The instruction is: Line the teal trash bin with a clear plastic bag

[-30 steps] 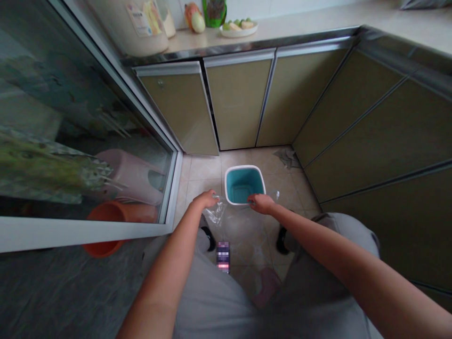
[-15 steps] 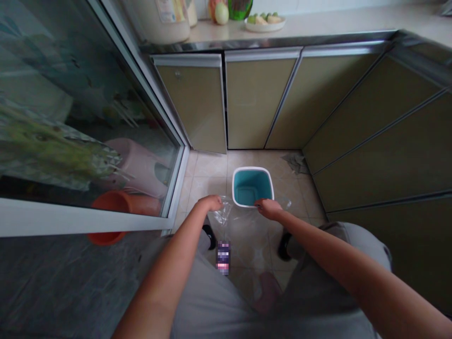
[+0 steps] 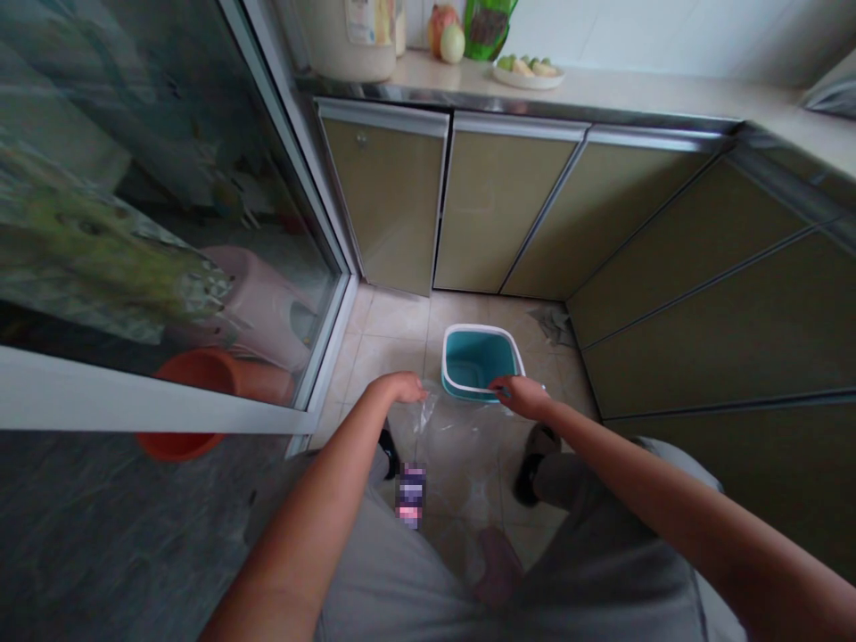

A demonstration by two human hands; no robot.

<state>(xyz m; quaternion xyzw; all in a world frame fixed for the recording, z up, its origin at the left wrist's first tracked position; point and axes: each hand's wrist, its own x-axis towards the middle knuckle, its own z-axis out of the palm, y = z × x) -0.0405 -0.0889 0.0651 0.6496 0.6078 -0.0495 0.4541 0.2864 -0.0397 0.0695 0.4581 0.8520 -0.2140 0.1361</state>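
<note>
Between my two hands stretches a clear plastic bag point(image 3: 461, 437), hanging low over the floor tiles. My left hand point(image 3: 403, 387) is closed on its left side, fingers pinched. On the other side my right hand point(image 3: 522, 395) pinches the bag's right part, overlapping the near right rim of the bin in this view; whether it touches the rim I cannot tell. The teal bin point(image 3: 478, 357) has a white rim and stands on the floor just beyond the bag. Its inside shows no liner.
A blurred-out purple item point(image 3: 410, 496) lies between my feet. A grey rag point(image 3: 554, 325) is by the right cabinets point(image 3: 702, 294). To the left stands a glass door frame point(image 3: 331, 339), with an orange bucket point(image 3: 197, 374) behind it. A plate of fruit point(image 3: 528, 73) sits on the counter.
The view has tilted and shifted slightly. Both hands still hold the bag, which hangs more spread out between them. My right hand has moved slightly right.
</note>
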